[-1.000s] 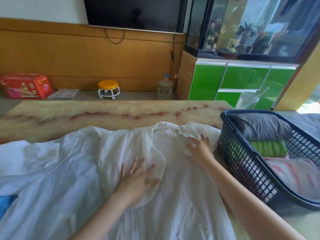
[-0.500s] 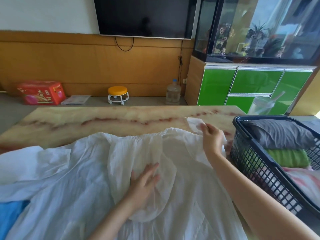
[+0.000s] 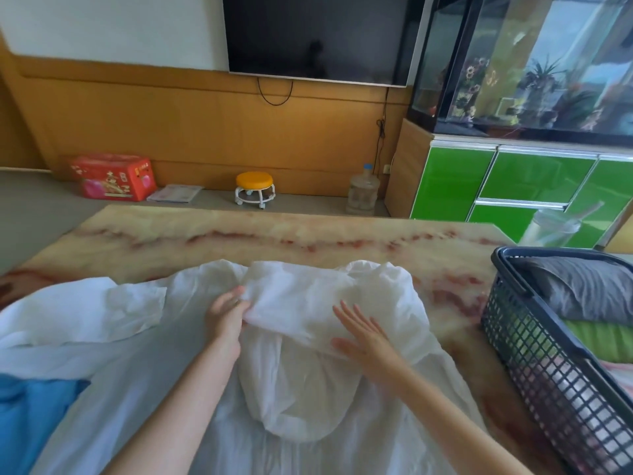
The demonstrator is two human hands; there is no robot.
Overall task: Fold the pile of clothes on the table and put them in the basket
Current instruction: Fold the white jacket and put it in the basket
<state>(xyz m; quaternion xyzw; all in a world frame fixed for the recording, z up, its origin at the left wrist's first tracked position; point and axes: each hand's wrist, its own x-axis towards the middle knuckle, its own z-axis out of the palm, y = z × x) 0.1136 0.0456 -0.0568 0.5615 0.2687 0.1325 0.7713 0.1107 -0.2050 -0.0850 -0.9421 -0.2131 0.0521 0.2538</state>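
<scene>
A large white garment [image 3: 308,389] lies spread over the near half of the marble table [image 3: 239,238]. One sleeve is folded across its upper middle. My left hand [image 3: 226,313] pinches the left end of that folded sleeve. My right hand [image 3: 363,334] lies flat with fingers apart on the sleeve's right part. A blue cloth [image 3: 30,416] shows at the lower left, partly under the white garment. The dark plastic basket [image 3: 534,351] stands at the table's right edge and holds folded grey, green and pink-striped clothes.
A clear lidded cup with a straw [image 3: 551,228] stands behind the basket. Beyond the table are a floor with a red box [image 3: 113,176], a small orange stool [image 3: 255,188] and a water jug [image 3: 363,193], plus a green cabinet [image 3: 513,186] under an aquarium.
My right hand carried the sleeve from the right side over the garment's middle and now presses it flat. My left hand moved up from the hood and took the sleeve's end.
</scene>
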